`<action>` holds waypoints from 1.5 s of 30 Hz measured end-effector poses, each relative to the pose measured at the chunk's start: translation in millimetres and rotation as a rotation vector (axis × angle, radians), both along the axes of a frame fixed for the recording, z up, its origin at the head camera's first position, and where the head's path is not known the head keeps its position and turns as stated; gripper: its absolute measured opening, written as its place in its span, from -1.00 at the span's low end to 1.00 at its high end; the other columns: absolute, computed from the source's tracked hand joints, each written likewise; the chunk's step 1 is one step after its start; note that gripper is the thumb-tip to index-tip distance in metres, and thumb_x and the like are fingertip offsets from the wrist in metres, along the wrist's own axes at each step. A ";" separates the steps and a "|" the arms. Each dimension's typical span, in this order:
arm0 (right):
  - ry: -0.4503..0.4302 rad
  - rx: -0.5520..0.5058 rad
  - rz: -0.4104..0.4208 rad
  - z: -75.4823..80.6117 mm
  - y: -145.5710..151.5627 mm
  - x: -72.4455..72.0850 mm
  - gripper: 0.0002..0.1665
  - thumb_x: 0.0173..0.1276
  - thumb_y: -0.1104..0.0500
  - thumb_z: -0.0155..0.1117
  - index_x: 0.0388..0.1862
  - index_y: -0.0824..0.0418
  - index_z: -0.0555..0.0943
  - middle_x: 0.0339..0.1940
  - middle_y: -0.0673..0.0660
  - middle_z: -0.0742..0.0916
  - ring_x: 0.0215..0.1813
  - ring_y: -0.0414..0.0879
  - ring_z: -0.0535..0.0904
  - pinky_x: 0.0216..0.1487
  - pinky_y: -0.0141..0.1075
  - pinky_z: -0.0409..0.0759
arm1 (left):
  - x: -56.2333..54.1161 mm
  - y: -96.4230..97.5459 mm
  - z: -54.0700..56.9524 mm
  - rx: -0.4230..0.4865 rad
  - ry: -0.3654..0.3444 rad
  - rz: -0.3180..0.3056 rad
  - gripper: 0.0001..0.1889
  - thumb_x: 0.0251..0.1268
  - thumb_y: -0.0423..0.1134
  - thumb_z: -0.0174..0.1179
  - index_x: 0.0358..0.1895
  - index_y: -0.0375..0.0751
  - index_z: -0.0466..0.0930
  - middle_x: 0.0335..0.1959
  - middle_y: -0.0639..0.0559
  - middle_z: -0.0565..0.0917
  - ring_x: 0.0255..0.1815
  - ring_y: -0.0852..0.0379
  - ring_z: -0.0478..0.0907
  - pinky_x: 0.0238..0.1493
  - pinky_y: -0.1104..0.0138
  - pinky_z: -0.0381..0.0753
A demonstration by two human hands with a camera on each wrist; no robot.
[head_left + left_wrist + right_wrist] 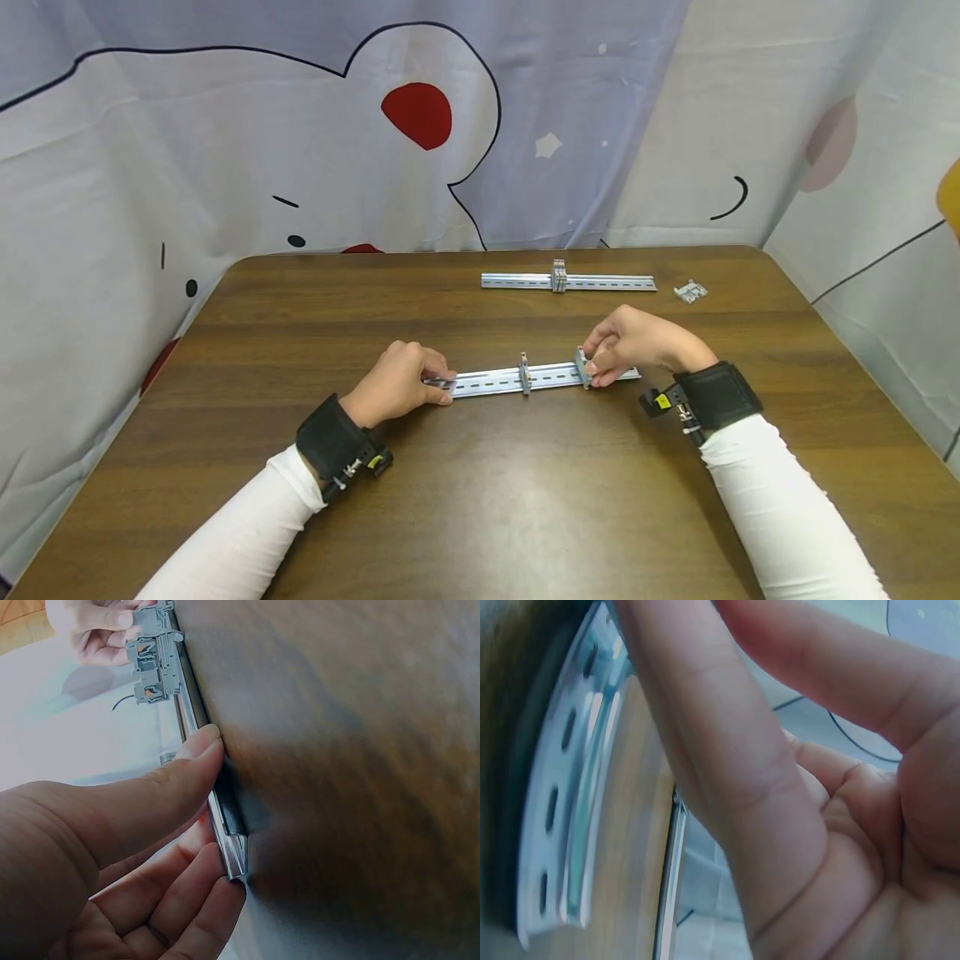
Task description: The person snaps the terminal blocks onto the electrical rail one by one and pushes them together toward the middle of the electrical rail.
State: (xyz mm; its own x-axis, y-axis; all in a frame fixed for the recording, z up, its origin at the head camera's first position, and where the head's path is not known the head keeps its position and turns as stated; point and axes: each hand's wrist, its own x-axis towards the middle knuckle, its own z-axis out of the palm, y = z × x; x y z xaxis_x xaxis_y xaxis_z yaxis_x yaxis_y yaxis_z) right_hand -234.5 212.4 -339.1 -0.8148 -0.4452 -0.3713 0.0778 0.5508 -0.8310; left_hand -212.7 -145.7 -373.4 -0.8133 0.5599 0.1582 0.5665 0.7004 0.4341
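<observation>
A slotted metal DIN rail (480, 383) lies across the middle of the table, slightly tilted up toward the right. My left hand (397, 377) grips its left end, thumb along the near edge and fingers at the far side; the left wrist view shows the rail tip (235, 859) between them. One thin grey terminal block (525, 375) stands upright near the rail's middle. Farther right, my right hand (637, 340) pinches another grey terminal block (581, 367) at the rail. Past that hand, the rail's slotted right end (547, 817) sticks out; the right wrist view hides the pinched block behind the fingers.
Behind, a second DIN rail (517, 282) carries a cluster of terminal blocks (558, 276). Some small loose grey parts (690, 291) lie right of it. The brown table (480, 508) ends at a patterned curtain (300, 158) at the back.
</observation>
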 end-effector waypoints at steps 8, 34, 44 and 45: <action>0.012 -0.044 -0.011 -6.8 -21.5 0.6 -0.64 0.25 0.40 0.32 -0.01 0.56 0.53 -0.30 0.33 0.76 -0.27 0.08 0.75 -0.12 -0.07 0.66 | -1.3 -1.8 -0.9 0.004 0.005 0.008 -0.65 -0.08 -0.17 0.54 -0.14 -0.14 0.79 -0.22 0.13 0.74 -0.16 0.17 0.62 -0.16 0.22 0.53; 0.099 -0.144 -0.035 -13.6 -65.1 13.5 -0.62 0.25 0.42 0.33 0.03 0.56 0.55 -0.25 0.33 0.76 -0.28 0.09 0.75 -0.20 -0.10 0.67 | -2.1 -1.1 -2.2 -0.005 0.026 0.009 -0.65 -0.08 -0.15 0.55 -0.15 -0.12 0.80 -0.18 0.10 0.74 -0.10 0.14 0.64 -0.08 0.18 0.56; 0.129 -0.116 0.013 -11.0 -70.8 19.8 -0.60 0.32 0.31 0.30 0.05 0.56 0.55 -0.24 0.34 0.76 -0.27 0.10 0.75 -0.20 -0.12 0.68 | -0.3 -1.0 -1.4 0.002 0.021 0.010 -0.66 -0.08 -0.15 0.55 -0.15 -0.12 0.80 -0.20 0.12 0.74 -0.11 0.16 0.64 -0.08 0.18 0.56; 0.128 -0.117 0.012 -11.2 -70.8 20.1 -0.60 0.32 0.30 0.30 0.05 0.56 0.55 -0.24 0.35 0.76 -0.27 0.10 0.75 -0.20 -0.12 0.68 | -0.3 -0.9 -1.5 0.002 0.023 0.010 -0.66 -0.08 -0.15 0.55 -0.16 -0.12 0.80 -0.19 0.12 0.74 -0.10 0.16 0.64 -0.08 0.18 0.56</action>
State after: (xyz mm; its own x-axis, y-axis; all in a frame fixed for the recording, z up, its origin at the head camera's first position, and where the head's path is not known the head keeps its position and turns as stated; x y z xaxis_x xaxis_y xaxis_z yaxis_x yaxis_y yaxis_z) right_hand -214.4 141.6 -350.3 -0.8464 -0.4894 -0.2099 -0.0392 0.4503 -0.8920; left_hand -213.0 -146.6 -374.9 -0.8153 0.5512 0.1777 0.5690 0.7055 0.4224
